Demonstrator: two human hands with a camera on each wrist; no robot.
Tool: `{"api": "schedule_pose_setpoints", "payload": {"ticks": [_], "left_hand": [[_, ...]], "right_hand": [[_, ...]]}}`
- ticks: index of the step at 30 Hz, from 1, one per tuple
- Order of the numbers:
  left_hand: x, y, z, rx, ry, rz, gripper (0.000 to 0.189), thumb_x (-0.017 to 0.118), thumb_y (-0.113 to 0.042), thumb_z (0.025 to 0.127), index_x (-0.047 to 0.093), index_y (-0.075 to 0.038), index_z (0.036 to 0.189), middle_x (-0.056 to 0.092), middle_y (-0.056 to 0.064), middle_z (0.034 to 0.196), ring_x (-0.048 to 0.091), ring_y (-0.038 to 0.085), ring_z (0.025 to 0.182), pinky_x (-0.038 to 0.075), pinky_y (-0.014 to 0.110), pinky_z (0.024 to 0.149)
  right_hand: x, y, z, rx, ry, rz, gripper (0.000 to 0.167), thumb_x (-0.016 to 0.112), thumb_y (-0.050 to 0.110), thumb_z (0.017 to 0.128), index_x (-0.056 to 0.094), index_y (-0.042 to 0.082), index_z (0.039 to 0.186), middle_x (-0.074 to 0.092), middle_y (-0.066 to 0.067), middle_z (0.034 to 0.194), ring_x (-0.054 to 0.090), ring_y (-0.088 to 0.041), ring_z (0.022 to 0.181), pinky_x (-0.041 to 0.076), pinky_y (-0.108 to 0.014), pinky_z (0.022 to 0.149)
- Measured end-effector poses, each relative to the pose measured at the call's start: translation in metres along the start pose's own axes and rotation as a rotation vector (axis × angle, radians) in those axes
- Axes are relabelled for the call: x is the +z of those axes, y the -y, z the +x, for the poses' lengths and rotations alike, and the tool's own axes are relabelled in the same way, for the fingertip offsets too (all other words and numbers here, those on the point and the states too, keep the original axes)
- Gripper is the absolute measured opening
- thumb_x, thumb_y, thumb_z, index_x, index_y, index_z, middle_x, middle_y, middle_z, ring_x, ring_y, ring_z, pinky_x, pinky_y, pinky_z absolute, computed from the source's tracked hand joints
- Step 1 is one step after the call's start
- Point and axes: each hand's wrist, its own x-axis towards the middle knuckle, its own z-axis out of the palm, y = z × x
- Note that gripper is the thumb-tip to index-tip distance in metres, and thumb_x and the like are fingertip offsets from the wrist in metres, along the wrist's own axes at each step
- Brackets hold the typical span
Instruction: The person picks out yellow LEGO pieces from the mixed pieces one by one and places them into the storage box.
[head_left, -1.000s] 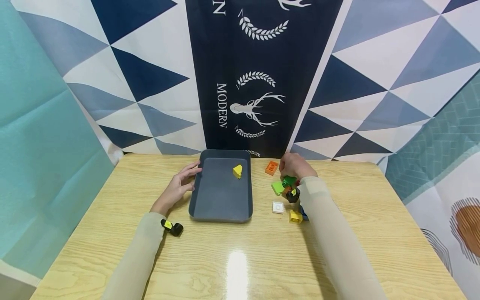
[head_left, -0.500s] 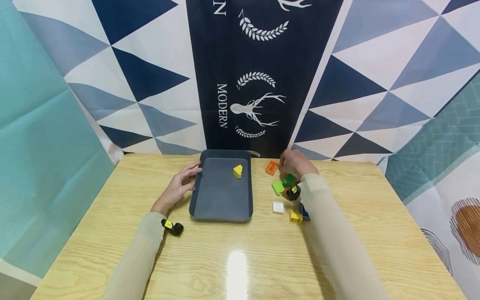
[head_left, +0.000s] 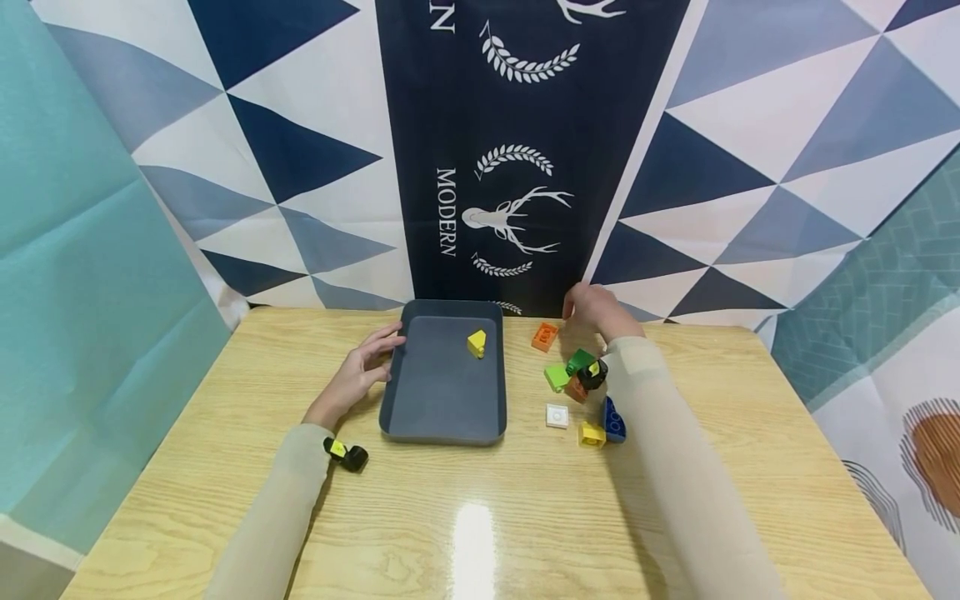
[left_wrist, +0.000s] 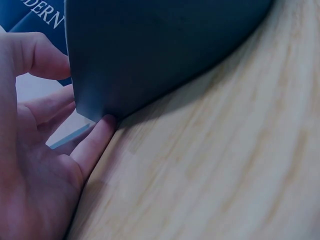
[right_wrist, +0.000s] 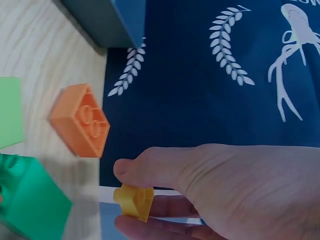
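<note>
My left hand (head_left: 354,379) rests at the left side of a dark grey tray (head_left: 442,437), fingers and thumb reaching its rim. Seen from the left wrist, the fingertips touch the tray's outer wall (left_wrist: 150,50). A yellow toy brick (head_left: 477,342) lies inside the tray. My right hand (head_left: 600,313) is above the table's far edge, beyond the loose bricks. In the right wrist view it pinches a small yellow toy brick (right_wrist: 134,201) with one stud, between thumb and fingers. The head view hides this brick. An orange brick (right_wrist: 80,120) lies nearby on the table.
Right of the tray lie a lime brick (head_left: 557,377), a green brick (head_left: 580,361), a reddish-orange brick (head_left: 576,390), a white piece (head_left: 557,416), another yellow brick (head_left: 592,434) and a blue brick (head_left: 613,420). A patterned cloth (head_left: 487,250) hangs behind the table.
My right hand has lifted and moved slightly away toward the cloth, uncovering more of the blue and reddish-orange bricks. The left hand and tray keep their places.
</note>
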Motion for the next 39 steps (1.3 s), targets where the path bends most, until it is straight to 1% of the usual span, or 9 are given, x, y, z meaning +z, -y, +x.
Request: {"api": "schedule_pose_setpoints", "payload": {"ticks": [3, 7, 13, 19, 24, 26, 30, 32, 39], "left_hand": [[0.000, 0.001, 0.000, 0.012, -0.003, 0.016, 0.061, 0.052, 0.016, 0.097, 0.052, 0.018, 0.157, 0.029, 0.027, 0.184, 0.043, 0.054, 0.159, 0.054, 0.012, 0.093], [0.000, 0.002, 0.000, 0.024, -0.005, 0.030, 0.060, 0.053, 0.015, 0.097, 0.052, 0.017, 0.157, 0.031, 0.028, 0.184, 0.044, 0.053, 0.158, 0.052, 0.011, 0.096], [0.000, 0.003, 0.000, 0.035, -0.002, 0.029, 0.059, 0.052, 0.016, 0.097, 0.052, 0.018, 0.156, 0.031, 0.029, 0.183, 0.045, 0.049, 0.158, 0.052, 0.011, 0.096], [-0.001, 0.004, 0.000, 0.037, 0.001, 0.028, 0.061, 0.053, 0.017, 0.096, 0.051, 0.018, 0.157, 0.029, 0.029, 0.183, 0.043, 0.052, 0.159, 0.050, 0.010, 0.098], [0.000, 0.002, 0.000, 0.030, 0.004, 0.010, 0.062, 0.053, 0.017, 0.095, 0.052, 0.018, 0.157, 0.029, 0.028, 0.184, 0.040, 0.056, 0.161, 0.050, 0.010, 0.100], [0.000, 0.001, 0.000, 0.031, 0.005, 0.005, 0.061, 0.054, 0.016, 0.095, 0.052, 0.019, 0.157, 0.030, 0.029, 0.184, 0.039, 0.056, 0.161, 0.050, 0.011, 0.099], [0.000, 0.002, 0.000, 0.036, 0.006, 0.009, 0.061, 0.054, 0.016, 0.096, 0.051, 0.019, 0.156, 0.029, 0.030, 0.183, 0.040, 0.058, 0.161, 0.050, 0.010, 0.098], [0.000, 0.003, 0.000, 0.033, 0.005, 0.006, 0.061, 0.054, 0.016, 0.096, 0.051, 0.019, 0.156, 0.029, 0.029, 0.184, 0.040, 0.058, 0.161, 0.050, 0.010, 0.098], [0.000, 0.004, 0.001, 0.036, -0.006, 0.016, 0.060, 0.051, 0.018, 0.095, 0.052, 0.019, 0.156, 0.030, 0.030, 0.183, 0.041, 0.059, 0.159, 0.050, 0.011, 0.100]], "right_hand": [[0.000, -0.007, 0.016, 0.017, 0.012, -0.005, 0.016, 0.083, 0.007, 0.094, 0.082, 0.009, 0.110, 0.078, -0.019, 0.120, 0.067, -0.034, 0.106, 0.060, -0.054, 0.100], [0.001, -0.010, 0.024, 0.029, 0.046, 0.005, 0.018, 0.084, 0.008, 0.095, 0.081, 0.010, 0.113, 0.077, -0.017, 0.118, 0.066, -0.033, 0.104, 0.060, -0.052, 0.094], [-0.001, -0.002, 0.008, 0.020, 0.041, -0.012, 0.015, 0.082, 0.008, 0.097, 0.081, 0.009, 0.111, 0.076, -0.018, 0.117, 0.063, -0.034, 0.103, 0.059, -0.050, 0.092], [0.003, -0.008, 0.013, 0.020, -0.004, -0.009, 0.011, 0.081, 0.007, 0.096, 0.079, 0.012, 0.105, 0.075, -0.016, 0.118, 0.062, -0.033, 0.102, 0.057, -0.049, 0.089], [-0.001, 0.004, -0.004, -0.007, -0.076, 0.028, 0.010, 0.080, 0.004, 0.098, 0.078, 0.007, 0.108, 0.073, -0.021, 0.123, 0.063, -0.037, 0.107, 0.057, -0.053, 0.095], [0.000, 0.005, -0.006, -0.019, -0.114, 0.039, 0.010, 0.082, 0.005, 0.097, 0.077, 0.006, 0.106, 0.073, -0.020, 0.121, 0.063, -0.037, 0.109, 0.056, -0.054, 0.098], [0.001, 0.006, -0.009, -0.043, -0.171, 0.047, 0.011, 0.082, 0.004, 0.095, 0.076, 0.005, 0.104, 0.075, -0.020, 0.118, 0.064, -0.038, 0.107, 0.056, -0.056, 0.099], [0.000, 0.009, -0.013, -0.052, -0.179, 0.046, 0.012, 0.082, 0.004, 0.096, 0.076, 0.004, 0.106, 0.075, -0.021, 0.119, 0.065, -0.038, 0.108, 0.056, -0.055, 0.100], [0.001, 0.012, -0.014, -0.085, -0.190, 0.049, 0.012, 0.082, 0.003, 0.095, 0.077, 0.002, 0.106, 0.076, -0.021, 0.117, 0.067, -0.039, 0.109, 0.056, -0.057, 0.103]]}}
